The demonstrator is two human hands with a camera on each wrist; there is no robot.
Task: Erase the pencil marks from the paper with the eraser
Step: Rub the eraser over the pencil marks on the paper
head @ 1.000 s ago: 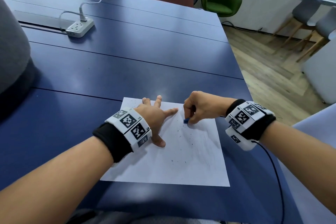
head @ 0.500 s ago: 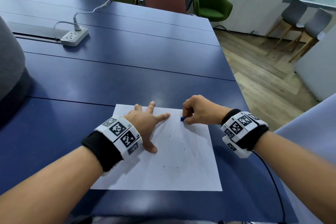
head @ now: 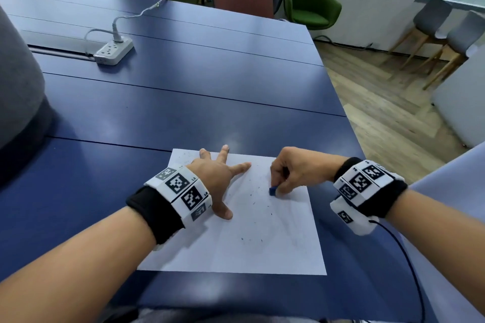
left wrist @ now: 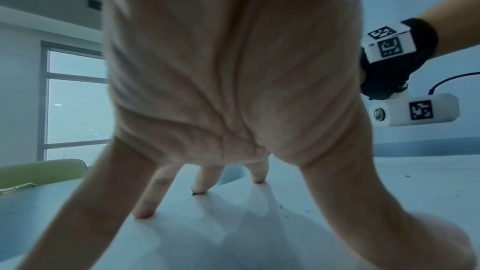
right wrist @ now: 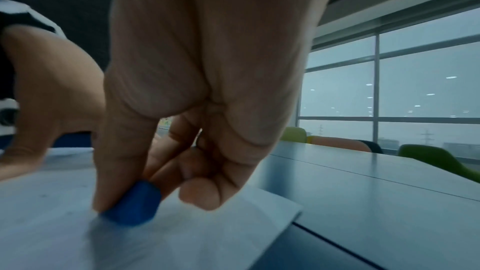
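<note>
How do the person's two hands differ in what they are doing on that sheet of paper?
The left hand lies spread, fingers straight, pressing the paper flat; the right hand is curled, pinching a small blue eraser against the sheet. The left hand holds nothing, while the right hand holds the eraser. The left hand sits near the far left corner; the right hand works nearer the right edge. Both wear marker-patterned wristbands.

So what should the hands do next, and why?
Probably rub the blue eraser toward the body across the paper, where faint gray marks seem to remain. The right hand pinches it against the sheet near the far right edge, and the left hand presses the paper flat with spread fingers.
</note>
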